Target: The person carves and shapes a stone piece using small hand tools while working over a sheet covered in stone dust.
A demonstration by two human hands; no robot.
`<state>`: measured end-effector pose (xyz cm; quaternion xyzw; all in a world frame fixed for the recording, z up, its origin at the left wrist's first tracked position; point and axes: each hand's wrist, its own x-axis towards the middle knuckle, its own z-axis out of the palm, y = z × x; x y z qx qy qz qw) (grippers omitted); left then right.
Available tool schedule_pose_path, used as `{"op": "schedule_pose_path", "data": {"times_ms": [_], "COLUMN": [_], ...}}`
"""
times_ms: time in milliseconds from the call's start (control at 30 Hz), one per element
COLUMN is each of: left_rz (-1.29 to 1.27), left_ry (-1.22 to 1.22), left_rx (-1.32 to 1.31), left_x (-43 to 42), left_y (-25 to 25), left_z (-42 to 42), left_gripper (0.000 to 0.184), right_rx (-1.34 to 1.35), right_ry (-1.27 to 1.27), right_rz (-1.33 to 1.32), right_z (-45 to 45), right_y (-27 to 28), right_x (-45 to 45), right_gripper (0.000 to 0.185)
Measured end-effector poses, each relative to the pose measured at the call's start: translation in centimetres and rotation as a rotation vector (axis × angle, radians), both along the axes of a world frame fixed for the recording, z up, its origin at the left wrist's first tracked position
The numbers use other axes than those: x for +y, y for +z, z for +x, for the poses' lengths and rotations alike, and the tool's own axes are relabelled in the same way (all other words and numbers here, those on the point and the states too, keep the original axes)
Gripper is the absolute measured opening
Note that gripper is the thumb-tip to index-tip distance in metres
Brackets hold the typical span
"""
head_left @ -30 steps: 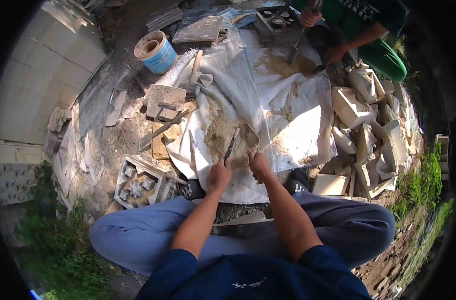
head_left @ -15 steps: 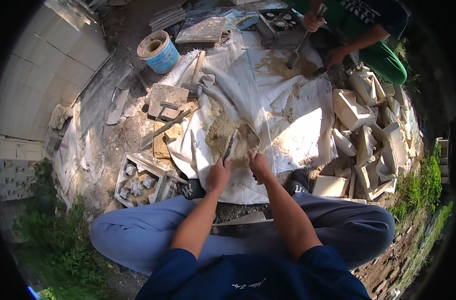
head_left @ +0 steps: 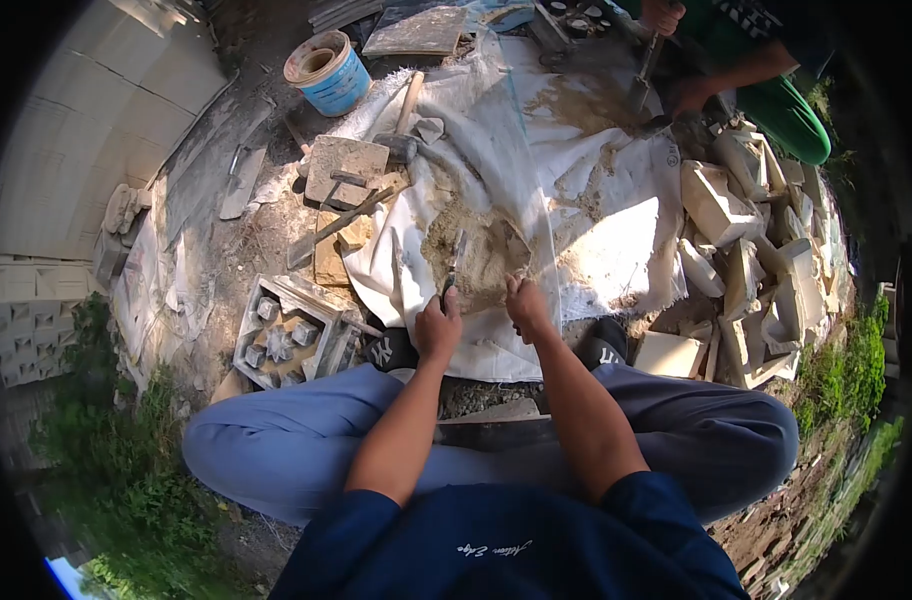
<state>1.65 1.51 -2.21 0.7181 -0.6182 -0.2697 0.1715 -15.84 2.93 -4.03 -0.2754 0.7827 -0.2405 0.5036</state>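
Observation:
Between my knees, a heap of sandy mortar (head_left: 442, 238) lies on a white woven sheet (head_left: 473, 357). My left hand (head_left: 439, 325) is closed around the handle of a narrow, flat-bladed tool (head_left: 459, 256), perhaps a small trowel, whose blade points away from me over the mortar. In my right hand (head_left: 528, 310) I grip a trowel (head_left: 515, 244). Its broader blade rests in or against the mortar's right side, partly covered with it. A gap separates the two blades.
On the left are a hammer (head_left: 403, 147), a brick-like block (head_left: 329, 262) and a mould with geometric shapes (head_left: 278, 343). A blue bucket (head_left: 338, 82) stands beyond. Pale cast pieces (head_left: 717, 203) are piled right. A co-worker's hand (head_left: 664, 14) holds a tool at top right.
The camera view has shifted, so the scene sits higher. My left tool's blade has moved left, away from the trowel blade. The co-worker's tool has also moved.

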Motion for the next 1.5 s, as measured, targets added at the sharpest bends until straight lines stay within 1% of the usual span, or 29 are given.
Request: {"op": "schedule_pose_path", "data": {"times_ms": [67,100,167,200,267,300,367,400,467,500,567,600,667,733,800,833,900,1000,1033,1067,1133,1233,1267,1333,1367,1400,1467,1500], "left_rz": [-0.001,0.001,0.026,0.033,0.030,0.005,-0.008,-0.021,0.028,0.069,0.080,0.092,0.080,0.023,0.055,0.081,0.088,0.101,0.116,0.123,0.121,0.128,0.128,0.097,0.085,0.082,0.090,0.089], "left_ry": [-0.021,-0.016,0.088,0.098,0.232,0.257,0.266,0.275,0.288,0.298,0.287,0.276,0.271,0.224,0.214,0.204,0.212,0.233,0.242,0.247,0.285,0.294,0.291,0.244,0.241,0.239,0.228,0.224], "left_rx": [-0.128,-0.130,-0.047,-0.044,0.000,-0.004,0.010,0.017,0.011,0.007,-0.016,-0.040,-0.009,0.001,-0.018,-0.044,-0.023,-0.007,-0.008,-0.008,0.051,0.051,0.056,-0.017,-0.003,-0.007,-0.012,-0.013], "left_x": [0.9,1.1,1.9,2.0,1.3,1.1,0.9,0.9,0.9,1.0,1.1,1.1,1.3,1.6,1.8,1.8,1.7,1.4,1.5,1.6,1.3,1.2,1.3,1.4,1.5,1.5,1.7,1.6], "left_y": [-0.8,-1.1,-1.5,-1.4,-1.1,-1.4,-1.8,-1.6,-1.3,-1.4,-1.6,-1.7,-1.9,-1.9,-2.0,-1.9,-1.6,-1.7,-1.8,-1.9,-1.7,-1.5,-1.6,-2.1,-2.4,-2.2,-1.7,-1.8], "left_z": [1.6,2.1,3.2,3.3,3.0,3.2,3.6,3.8,3.8,3.8,4.1,4.1,4.2,4.2,4.2,4.1,4.1,4.4,4.5,4.6,4.5,4.4,4.3,4.3,4.3,4.3,4.3,4.3], "left_gripper": [0.054,0.054,0.056,0.056,0.057,0.057,0.057,0.057,0.057,0.056,0.056,0.056,0.055,0.054,0.053,0.052,0.052,0.053,0.055,0.055,0.055,0.055,0.055,0.054,0.054,0.054,0.055,0.055], "right_rx": [0.204,0.202,0.246,0.247,0.278,0.284,0.227,0.229,0.208,0.209,0.325,0.331,0.407,0.434,0.375,0.380,0.357,0.355,0.396,0.459,0.456,0.455,0.404,0.304,0.300,0.297,0.275,0.264], "right_ry": [0.079,0.085,0.109,0.120,0.288,0.294,0.473,0.475,0.613,0.614,0.784,0.784,0.708,0.675,0.707,0.710,0.860,0.875,0.872,0.773,0.699,0.646,0.619,0.698,0.820,0.817,0.634,0.539], "right_rz": [-0.179,-0.178,-0.242,-0.236,-0.292,-0.289,-0.256,-0.252,-0.259,-0.257,-0.141,-0.143,-0.103,-0.048,-0.178,-0.175,-0.205,-0.174,-0.130,-0.188,-0.018,-0.048,-0.137,-0.210,-0.208,-0.211,-0.269,-0.256], "right_z": [-0.4,-0.2,0.0,0.2,0.2,0.1,-0.1,-0.1,0.3,0.3,0.1,0.1,0.1,0.7,1.1,0.9,0.8,0.2,0.2,-0.6,-0.3,0.3,0.6,1.3,1.4,1.4,1.2,1.1], "right_y": [-3.4,-2.3,1.3,1.4,1.7,2.0,2.7,2.8,2.8,2.7,2.6,2.9,3.4,5.3,6.9,5.7,2.5,1.8,4.5,1.3,6.0,6.3,4.5,3.7,2.9,2.4,1.4,1.4], "right_x": [0.6,1.0,2.2,2.9,4.3,5.1,6.4,6.6,7.1,7.1,6.5,6.0,5.3,4.5,4.5,4.8,5.7,5.4,4.7,4.9,3.5,4.0,4.7,5.7,5.8,5.7,5.9,5.4], "right_gripper": [0.051,0.051,0.044,0.044,0.043,0.043,0.042,0.042,0.043,0.043,0.045,0.045,0.046,0.046,0.045,0.045,0.044,0.044,0.044,0.045,0.045,0.045,0.044,0.043,0.043,0.043,0.045,0.047]}}
